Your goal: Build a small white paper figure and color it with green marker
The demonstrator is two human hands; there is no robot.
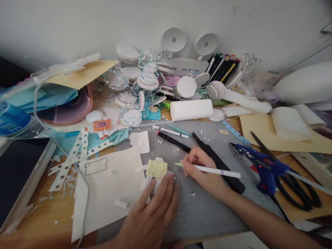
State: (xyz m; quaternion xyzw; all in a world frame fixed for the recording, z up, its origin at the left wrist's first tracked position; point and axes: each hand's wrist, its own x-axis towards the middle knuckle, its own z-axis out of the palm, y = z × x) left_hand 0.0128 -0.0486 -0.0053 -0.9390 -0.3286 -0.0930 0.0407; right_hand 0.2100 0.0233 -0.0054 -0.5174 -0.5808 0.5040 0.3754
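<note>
My right hand is closed around a slim white marker with a light green tip, which points left toward a small yellow-green rectangle. There is a gap between the tip and the rectangle. The rectangle lies on a small white cut-out with tab-like parts sticking out. My left hand lies with fingers stretched out, its fingertips resting on the cut-out's lower edge. Under and beside it is a white paper sheet bearing a drawn rectangle. Just beyond my right hand are a black pen and a black cutter-like tool.
A grey cutting mat covers the work area. To the right sit a blue glue gun and black scissors. White rolls, beaded white discs and markers crowd the back. A cable crosses the paper at left.
</note>
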